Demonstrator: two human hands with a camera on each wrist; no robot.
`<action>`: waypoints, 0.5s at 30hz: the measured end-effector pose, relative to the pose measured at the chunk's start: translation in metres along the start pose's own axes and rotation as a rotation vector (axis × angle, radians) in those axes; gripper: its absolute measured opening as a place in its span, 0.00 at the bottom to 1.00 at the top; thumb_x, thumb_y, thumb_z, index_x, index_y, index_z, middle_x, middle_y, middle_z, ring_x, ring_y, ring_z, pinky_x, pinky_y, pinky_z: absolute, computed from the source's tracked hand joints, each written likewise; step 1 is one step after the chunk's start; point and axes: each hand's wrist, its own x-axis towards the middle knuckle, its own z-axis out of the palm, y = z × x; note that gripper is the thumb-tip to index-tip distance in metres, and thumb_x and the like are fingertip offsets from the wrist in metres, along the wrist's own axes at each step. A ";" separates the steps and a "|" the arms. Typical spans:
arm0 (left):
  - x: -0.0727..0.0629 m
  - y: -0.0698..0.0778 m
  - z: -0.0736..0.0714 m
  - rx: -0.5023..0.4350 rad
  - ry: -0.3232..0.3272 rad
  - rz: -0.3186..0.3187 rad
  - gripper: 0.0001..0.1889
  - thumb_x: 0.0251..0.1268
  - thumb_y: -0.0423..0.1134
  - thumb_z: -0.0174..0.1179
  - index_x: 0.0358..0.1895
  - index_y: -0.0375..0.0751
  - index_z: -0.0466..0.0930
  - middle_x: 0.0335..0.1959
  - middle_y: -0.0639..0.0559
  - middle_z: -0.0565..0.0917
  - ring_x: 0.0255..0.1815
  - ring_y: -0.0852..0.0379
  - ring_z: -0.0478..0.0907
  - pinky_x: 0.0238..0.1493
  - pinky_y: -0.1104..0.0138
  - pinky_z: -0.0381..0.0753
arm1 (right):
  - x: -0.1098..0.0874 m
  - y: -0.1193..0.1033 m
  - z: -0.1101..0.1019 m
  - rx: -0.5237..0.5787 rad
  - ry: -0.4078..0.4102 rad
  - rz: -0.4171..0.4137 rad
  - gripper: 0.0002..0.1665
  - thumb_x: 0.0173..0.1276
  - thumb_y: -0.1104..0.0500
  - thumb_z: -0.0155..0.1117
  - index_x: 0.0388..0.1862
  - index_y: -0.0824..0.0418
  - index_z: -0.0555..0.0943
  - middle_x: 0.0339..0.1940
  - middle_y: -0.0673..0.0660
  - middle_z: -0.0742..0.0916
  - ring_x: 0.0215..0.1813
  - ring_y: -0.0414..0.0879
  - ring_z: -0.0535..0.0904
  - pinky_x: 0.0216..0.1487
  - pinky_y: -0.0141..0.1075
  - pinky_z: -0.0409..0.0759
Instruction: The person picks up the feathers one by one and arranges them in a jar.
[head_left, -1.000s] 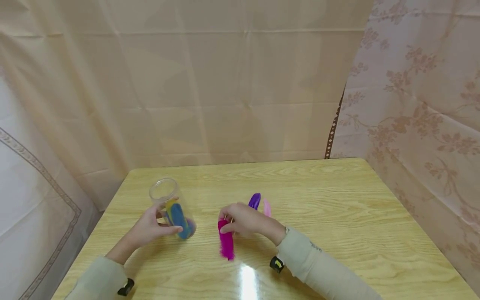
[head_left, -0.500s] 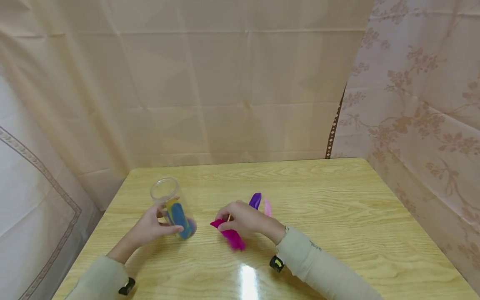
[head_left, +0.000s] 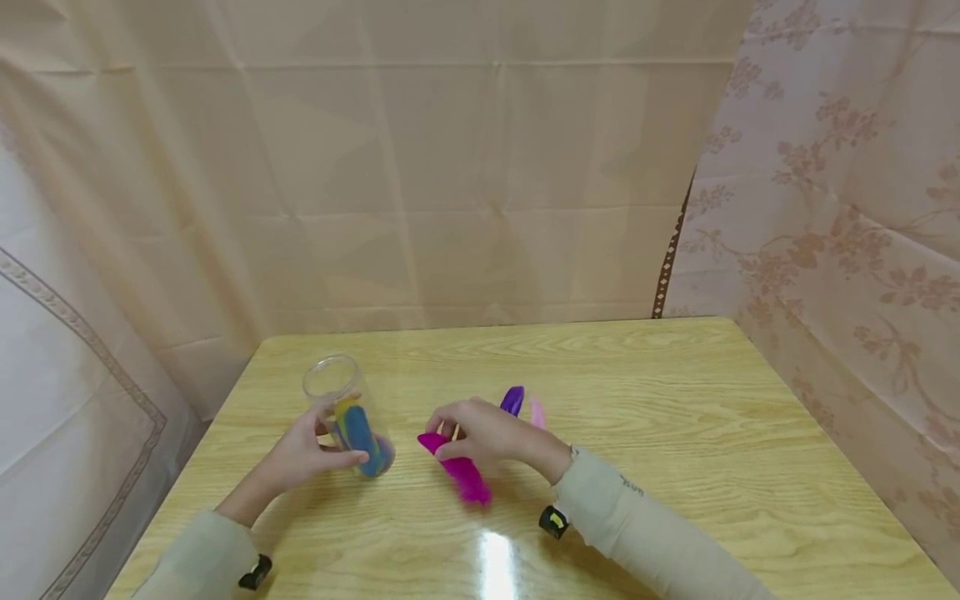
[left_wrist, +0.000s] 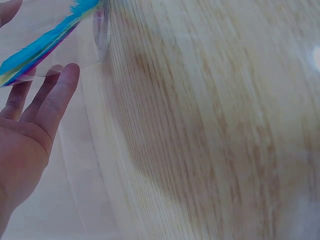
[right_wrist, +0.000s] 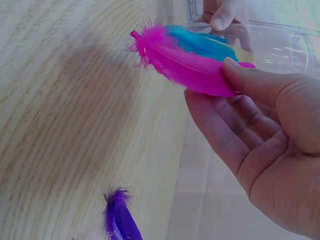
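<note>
My left hand [head_left: 296,457] grips a clear plastic jar [head_left: 372,417] around its side, at the left of the table. The jar's mouth faces up and it looks tilted; I cannot tell if its base touches the table. Inside are several feathers, a blue feather [head_left: 360,432] and a yellow one among them. My right hand [head_left: 487,435] pinches a magenta feather [right_wrist: 190,70] near its smooth tip between thumb and fingers, fluffy end pointing away from the palm. Beyond that hand, a purple feather [head_left: 513,401] and a pale pink feather [head_left: 537,412] lie on the table, partly hidden.
The wood-grain table [head_left: 675,433] ends at a beige curtain [head_left: 450,167] at the back. A flowered cloth [head_left: 847,208] hangs on the right and a pale cloth [head_left: 67,400] on the left. Light glares off the table's front.
The magenta feather has turned in my right fingers, from hanging nearly straight toward the front to lying slantwise with its tip toward the jar. The left hand and jar have barely moved.
</note>
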 end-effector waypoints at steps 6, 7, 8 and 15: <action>0.001 -0.001 0.000 -0.015 -0.002 0.003 0.47 0.52 0.35 0.79 0.75 0.41 0.62 0.57 0.36 0.75 0.51 0.42 0.79 0.45 0.60 0.87 | 0.006 -0.007 -0.011 0.081 0.011 -0.041 0.11 0.68 0.62 0.73 0.47 0.61 0.84 0.34 0.48 0.84 0.35 0.35 0.82 0.36 0.28 0.83; 0.001 0.000 0.000 -0.014 0.000 0.000 0.47 0.52 0.35 0.79 0.75 0.42 0.62 0.57 0.36 0.76 0.51 0.42 0.79 0.45 0.61 0.87 | 0.008 -0.011 -0.015 0.113 0.017 -0.042 0.11 0.68 0.61 0.73 0.47 0.61 0.84 0.34 0.48 0.84 0.35 0.36 0.83 0.36 0.30 0.84; 0.001 0.000 0.000 -0.012 0.000 0.001 0.47 0.52 0.35 0.79 0.75 0.41 0.62 0.57 0.36 0.76 0.51 0.42 0.79 0.45 0.61 0.87 | 0.009 -0.015 -0.019 0.153 0.023 -0.040 0.11 0.68 0.61 0.72 0.47 0.60 0.83 0.35 0.49 0.84 0.35 0.37 0.83 0.35 0.32 0.85; 0.001 0.003 -0.001 -0.017 -0.007 -0.001 0.47 0.52 0.34 0.79 0.75 0.39 0.61 0.59 0.35 0.75 0.52 0.39 0.79 0.45 0.60 0.87 | 0.017 -0.039 -0.040 0.338 0.041 -0.034 0.10 0.70 0.62 0.71 0.49 0.61 0.84 0.38 0.52 0.85 0.38 0.42 0.86 0.36 0.41 0.88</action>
